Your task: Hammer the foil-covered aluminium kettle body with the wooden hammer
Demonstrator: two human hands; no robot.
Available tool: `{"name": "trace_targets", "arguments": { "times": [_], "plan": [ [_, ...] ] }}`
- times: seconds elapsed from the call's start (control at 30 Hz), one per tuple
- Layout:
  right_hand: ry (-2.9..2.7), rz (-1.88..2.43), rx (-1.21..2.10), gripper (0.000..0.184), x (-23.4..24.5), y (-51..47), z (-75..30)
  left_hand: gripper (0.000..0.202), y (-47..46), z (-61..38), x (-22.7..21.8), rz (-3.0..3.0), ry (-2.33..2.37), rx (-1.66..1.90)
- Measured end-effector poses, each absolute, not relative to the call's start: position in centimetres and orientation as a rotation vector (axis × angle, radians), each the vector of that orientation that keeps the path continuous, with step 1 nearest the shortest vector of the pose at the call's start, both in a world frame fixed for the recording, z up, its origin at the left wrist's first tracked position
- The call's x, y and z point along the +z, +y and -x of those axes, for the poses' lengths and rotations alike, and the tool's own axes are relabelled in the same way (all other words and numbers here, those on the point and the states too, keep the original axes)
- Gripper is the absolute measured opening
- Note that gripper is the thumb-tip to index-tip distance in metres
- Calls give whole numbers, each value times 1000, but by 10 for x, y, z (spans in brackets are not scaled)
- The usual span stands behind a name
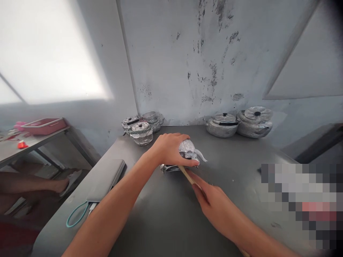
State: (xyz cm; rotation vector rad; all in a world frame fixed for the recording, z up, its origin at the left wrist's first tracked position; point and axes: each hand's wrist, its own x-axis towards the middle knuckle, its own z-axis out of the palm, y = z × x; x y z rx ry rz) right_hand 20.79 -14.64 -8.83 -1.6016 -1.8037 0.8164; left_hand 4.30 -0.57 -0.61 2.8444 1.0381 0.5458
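Note:
My left hand [170, 148] is wrapped over a small silver metal teapot [187, 144], which lies tilted near the middle of the table with its curved spout pointing right. The teapot's handle [171, 168] shows below my fingers. My right hand [211, 198] grips a thin wooden stick [186, 174]. Its far end meets the teapot just under my left hand, and the tip is hidden there. Whether the stick carries bristles or a blade I cannot tell.
Several silver pots [142, 135] stand at the back left of the grey table [160, 221]. Two larger lidded pots [222, 126] are at the back right. A grey power bank [107, 180] with a teal loop lies left. A pink basket [45, 126] sits on another table, near a person's leg [34, 184].

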Motion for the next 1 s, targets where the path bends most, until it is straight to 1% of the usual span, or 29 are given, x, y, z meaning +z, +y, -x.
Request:
{"name": "trace_targets", "arguments": {
  "times": [0.2, 0.5, 1.0],
  "plan": [
    [-1815, 1649, 758, 53, -83, -148, -208, 88, -5, -43, -7, -2846, 1031, 560],
    [-1831, 1610, 860, 48, -90, -147, -208, 88, -4, -42, -7, -2841, 1030, 547],
    [-1824, 1579, 887, 51, -83, -148, -203, 86, -6, -44, -6, -2843, 1026, 563]
  ]
}}
